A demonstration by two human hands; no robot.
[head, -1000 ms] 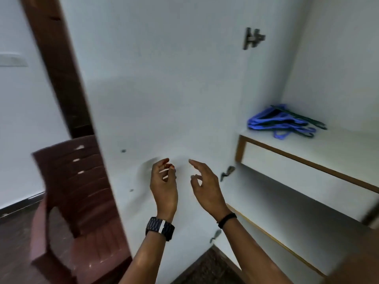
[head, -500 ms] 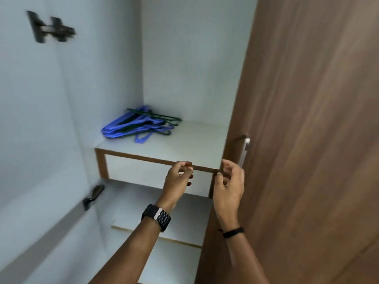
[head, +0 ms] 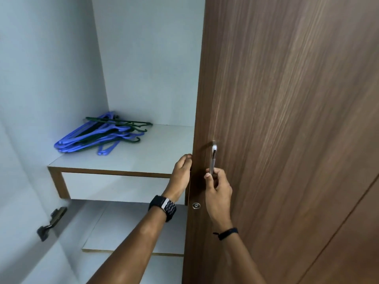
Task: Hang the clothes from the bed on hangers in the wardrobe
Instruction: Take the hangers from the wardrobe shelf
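So, standing right behind this person at the wardrobe (head: 143, 58), only the one head view to go on. The right hand (head: 218, 191) is gripping the lower end of the metal door handle (head: 213, 158), fingers curled round it with the thumb pointing up alongside. That handle is sitting on the brown wood-grain door (head: 287, 119), which is filling the whole right side of the view and is standing shut or nearly so. The left hand (head: 181, 173) is reaching to the door's edge, fingertips tucked in at the edge itself, so I honestly can't tell whether they're hooking round it or just resting there. A dark watch (head: 164, 208) is sitting on the left wrist and a thin black band (head: 226, 233) on the right one.

The left half of the wardrobe is lying open, all pale white inside. A bunch of hangers (head: 98, 136), mostly blue with a few dark green ones mixed in, is lying flat in a pile on the upper shelf (head: 153, 156), pushed toward the left wall, well apart from both hands. Another shelf (head: 123, 232) is showing lower down, and a metal hinge (head: 51, 222) is sticking out at lower left. No clothes showing anywhere in this shot.
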